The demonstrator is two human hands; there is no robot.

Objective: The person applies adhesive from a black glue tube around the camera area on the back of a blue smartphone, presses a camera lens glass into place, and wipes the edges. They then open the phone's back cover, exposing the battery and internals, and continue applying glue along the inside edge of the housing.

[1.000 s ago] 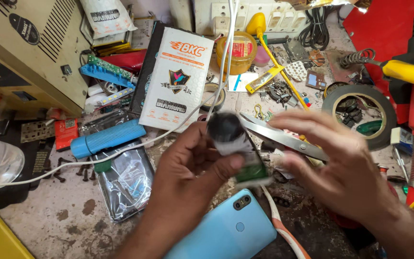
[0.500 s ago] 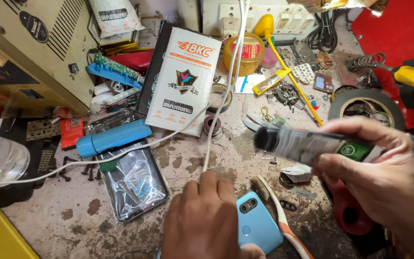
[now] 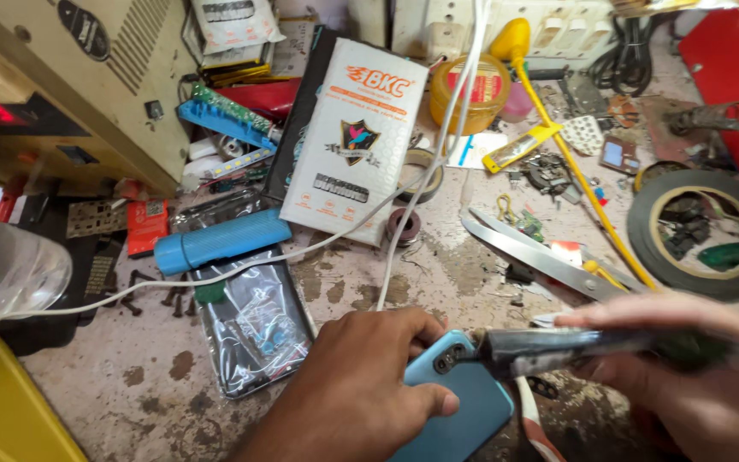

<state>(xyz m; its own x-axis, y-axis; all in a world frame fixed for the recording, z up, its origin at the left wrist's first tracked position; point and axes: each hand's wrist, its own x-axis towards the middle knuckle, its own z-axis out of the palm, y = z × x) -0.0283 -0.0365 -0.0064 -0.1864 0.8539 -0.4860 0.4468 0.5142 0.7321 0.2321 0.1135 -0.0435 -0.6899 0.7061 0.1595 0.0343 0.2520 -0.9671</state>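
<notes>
A light blue phone [image 3: 464,411] lies back-up near the front of the worn workbench. My left hand [image 3: 361,385] rests on its left side and holds it down. My right hand [image 3: 694,385] grips a dark, shiny glue tube [image 3: 575,346] held level, its tip at the phone's camera corner. The tube's far end is hidden inside my fingers.
A white retail box [image 3: 352,137] and a blue cylinder [image 3: 220,241] lie at the back left. A bagged phone part [image 3: 254,325] sits left of my hand. Scissors [image 3: 532,257], a black tape roll [image 3: 703,231], white cables [image 3: 421,188] and a clear bottle [image 3: 2,265] crowd the bench.
My right hand has lowered the tube from mid-air down to the phone's top corner. My left hand has shifted onto the phone's left side.
</notes>
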